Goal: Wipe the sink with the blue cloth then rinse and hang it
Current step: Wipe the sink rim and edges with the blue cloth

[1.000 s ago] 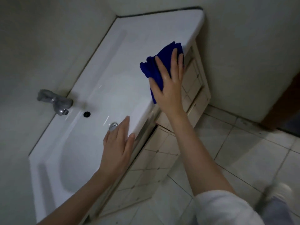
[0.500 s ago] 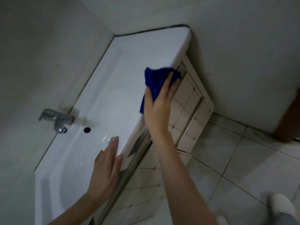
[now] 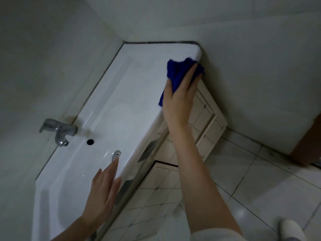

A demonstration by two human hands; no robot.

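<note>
- Since the earlier frame our right hand [image 3: 178, 101] is pushing the blue cloth [image 3: 176, 72], fingers flat together, to the far front corner of the sink [image 3: 132, 94]
- Our left hand [image 3: 102, 193] is resting spread on the near rim
- We are risking the overhanging cloth dropping onto the floor tiles [image 3: 251, 188]
- Glossy ceramic is gleaming in our dim tiled room

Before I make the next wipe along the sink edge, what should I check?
1. Hold on cloth: ok, the right hand presses the blue cloth on the front edge of the sink.
2. Bracing: ok, the left hand lies flat on the front rim.
3. Far corner reached: ok, the cloth lies beside it.
4. Water off: ok, no stream shows at the tap.
5. Cloth damp enough: cannot tell.
</note>
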